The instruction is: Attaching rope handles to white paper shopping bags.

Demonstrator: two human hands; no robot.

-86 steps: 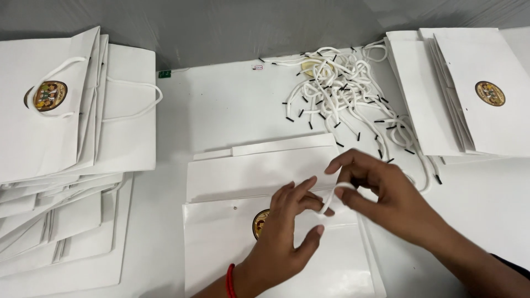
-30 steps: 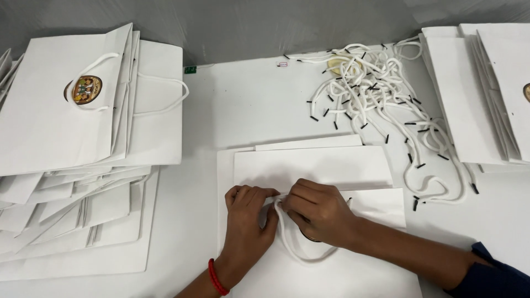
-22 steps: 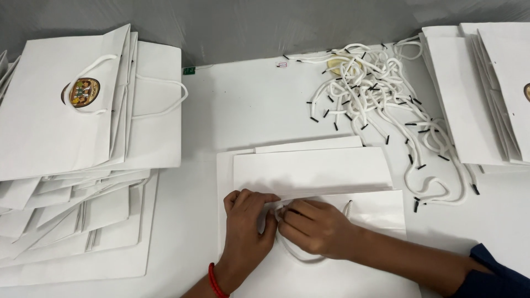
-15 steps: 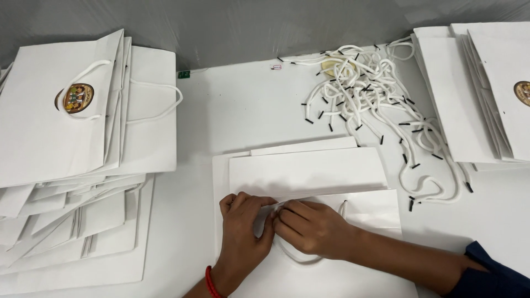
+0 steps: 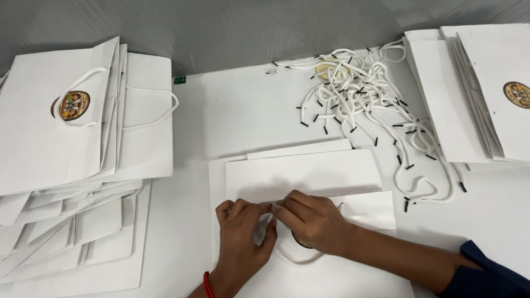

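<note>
On table [image 5: 232, 121], left: stacked finished bags [image 5: 83, 143]. Centre: left hand [image 5: 243, 232] and right hand [image 5: 312, 221] pinch white cord [image 5: 290, 258] against flat paper bag [image 5: 303, 176], fingertips meeting. Right: loose cord pile [image 5: 364, 94].

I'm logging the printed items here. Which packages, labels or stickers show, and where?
Left bag stack: white paper bags, far left.
Left sticker: round, gold and multicoloured, on the top left bag.
Right bag stack: white bags, far right.
Right sticker: round, gold.
Green tag: small square, table's back edge.
</note>
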